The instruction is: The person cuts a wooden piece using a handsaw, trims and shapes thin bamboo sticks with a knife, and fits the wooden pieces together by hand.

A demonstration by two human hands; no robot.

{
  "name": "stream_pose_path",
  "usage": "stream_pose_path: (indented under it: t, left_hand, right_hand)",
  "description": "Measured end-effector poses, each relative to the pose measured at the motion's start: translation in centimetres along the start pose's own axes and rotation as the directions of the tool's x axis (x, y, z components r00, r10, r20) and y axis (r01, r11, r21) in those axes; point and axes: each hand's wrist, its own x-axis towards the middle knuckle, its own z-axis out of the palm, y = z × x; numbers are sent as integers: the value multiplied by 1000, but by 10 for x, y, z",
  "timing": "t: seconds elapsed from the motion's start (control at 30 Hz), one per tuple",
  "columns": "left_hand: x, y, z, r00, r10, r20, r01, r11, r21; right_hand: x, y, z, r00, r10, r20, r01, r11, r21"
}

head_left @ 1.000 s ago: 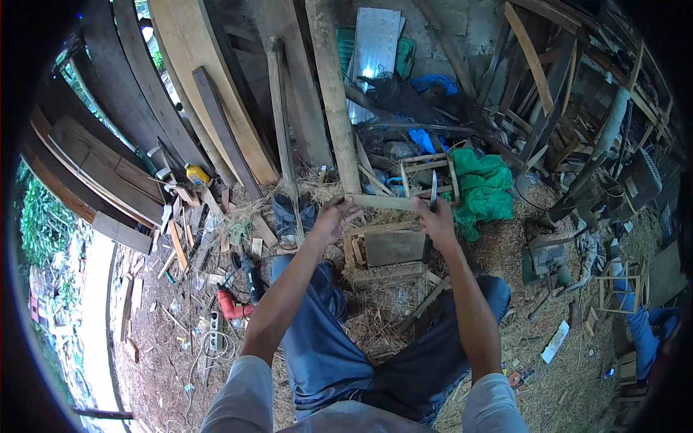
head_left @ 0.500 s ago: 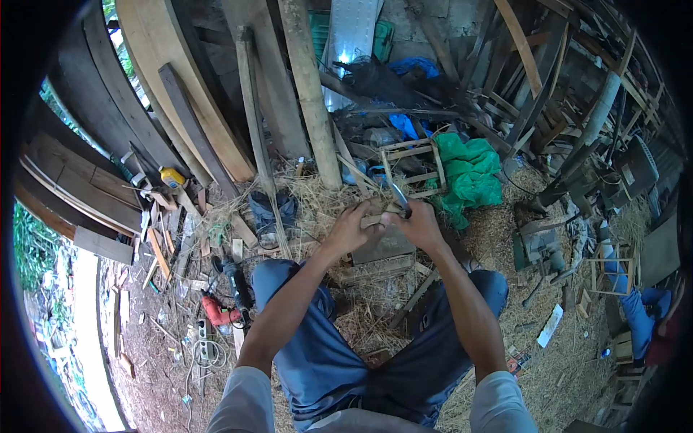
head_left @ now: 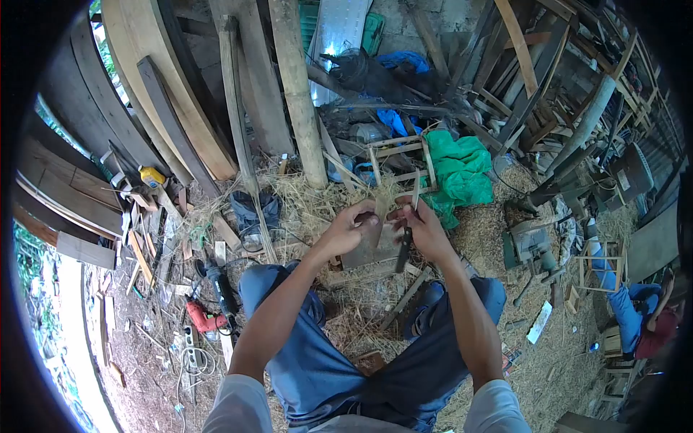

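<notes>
My right hand (head_left: 427, 232) is closed around a knife (head_left: 405, 250); its dark handle points down toward me and its blade rises above the fingers. Across a small gap, my left hand (head_left: 346, 232) curls around a tan piece of wood (head_left: 373, 229), partly hidden by the fingers and blurred. The hands are apart, above a flat wooden block (head_left: 361, 256) on the shaving-strewn ground between my knees.
A red power drill (head_left: 204, 317) and a dark angle grinder (head_left: 219, 287) lie at left by a power strip (head_left: 191, 353). Ahead are a bamboo post (head_left: 299, 94), a small wooden frame (head_left: 432, 162) and a green sheet (head_left: 460, 169). Another person (head_left: 635, 317) sits at far right.
My hands have moved apart. The knife has turned more upright, its handle now showing below my right hand. The wood piece has tilted from roughly level to upright. The view has shifted slightly.
</notes>
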Motion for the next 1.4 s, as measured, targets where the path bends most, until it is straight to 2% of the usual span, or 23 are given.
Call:
stream_pose_path:
  t: [0.03, 0.07, 0.1, 0.13, 0.17, 0.2, 0.27, 0.33, 0.4, 0.43, 0.5, 0.53, 0.6, 0.7, 0.9, 1.0, 1.07, 1.1, 1.17, 1.23, 1.27, 1.3, 1.4]
  left_hand:
    - [1, -1, 0, 1000, -23, 14, 24, 990, -142]
    - [2, -2, 0, 999, -43, 30, 50, 959, -280]
    - [3, 0, -1, 999, -45, 29, 51, 958, -281]
    - [3, 2, -2, 997, -57, 61, 76, 924, -375]
    - [3, 5, -3, 994, -65, 94, 101, 880, -465]
    - [3, 6, -3, 994, -64, 91, 99, 879, -466]
    - [2, 10, -3, 994, -40, 100, 92, 801, -592]
    - [2, 11, -6, 992, -30, 121, 93, 824, -559]
    - [2, 11, -7, 990, -20, 142, 92, 847, -524]
    - [3, 10, -6, 990, 1, 142, 75, 847, -526]
    - [2, 13, -4, 989, 21, 146, 60, 848, -527]
    - [0, 18, -3, 991, -9, 131, 75, 859, -507]
    - [-4, 25, -2, 993, -39, 115, 90, 869, -486]
    - [-6, 31, 1, 995, -63, 82, 98, 841, -532]
    - [-7, 15, -2, 985, -81, 152, 136, 907, -399]
    - [-5, 5, -2, 993, -19, 113, 57, 937, -345]
    - [-5, 3, -4, 994, 34, 103, -13, 981, -196]
    - [-5, 5, -2, 994, 35, 103, -14, 981, -195]
    - [-7, 10, 4, 994, 94, -47, -102, 972, -211]
    - [-9, 8, -4, 998, 56, 22, -51, 982, -182]
    - [-9, 7, -6, 996, 15, 88, -2, 989, -148]
    - [-11, 13, -5, 996, 16, 92, -2, 989, -149]
    - [-18, 24, -1, 997, 50, 66, -36, 980, -198]
  right_hand:
    - [-3, -10, 3, 1000, 3, 0, -3, 1000, 0]
    - [-8, -23, 5, 991, 133, 2, -131, 976, -176]
    - [-10, -30, 7, 966, 258, -18, -248, 905, -347]
    - [-8, -28, 8, 965, 260, -15, -249, 904, -347]
    - [-6, -25, 8, 972, 233, -37, -226, 873, -432]
    - [-4, -21, 7, 978, 201, -56, -200, 834, -514]
    - [1, -11, 2, 989, 149, -18, -141, 881, -451]
    - [4, -3, 0, 995, 96, 16, -83, 921, -380]
    - [6, 1, 0, 999, -12, 34, 19, 975, -221]
    - [6, 2, 0, 999, -14, 32, 21, 975, -219]
    - [7, 2, 1, 966, -243, 90, 255, 953, -162]
    - [3, -11, 6, 966, -243, 88, 255, 953, -162]
    - [-8, -38, 14, 989, -141, 35, 144, 983, -110]
    - [-13, -40, 16, 998, -55, 12, 56, 998, -25]
    - [-8, -34, 14, 986, -167, 10, 167, 985, -40]
    - [-8, -37, 14, 967, -253, 40, 256, 961, -106]
    - [-10, -38, 16, 965, -259, 37, 261, 960, -105]
    - [-11, -38, 18, 964, -265, 35, 267, 958, -103]
    - [-12, -37, 22, 961, -274, 18, 275, 958, -79]
    - [-13, -33, 23, 959, -283, -1, 283, 958, -56]
    - [-13, -30, 22, 962, -274, -17, 269, 952, -149]
    - [-14, -26, 22, 964, -266, -32, 250, 938, -241]
    - [-15, -19, 27, 957, -289, -38, 269, 927, -262]
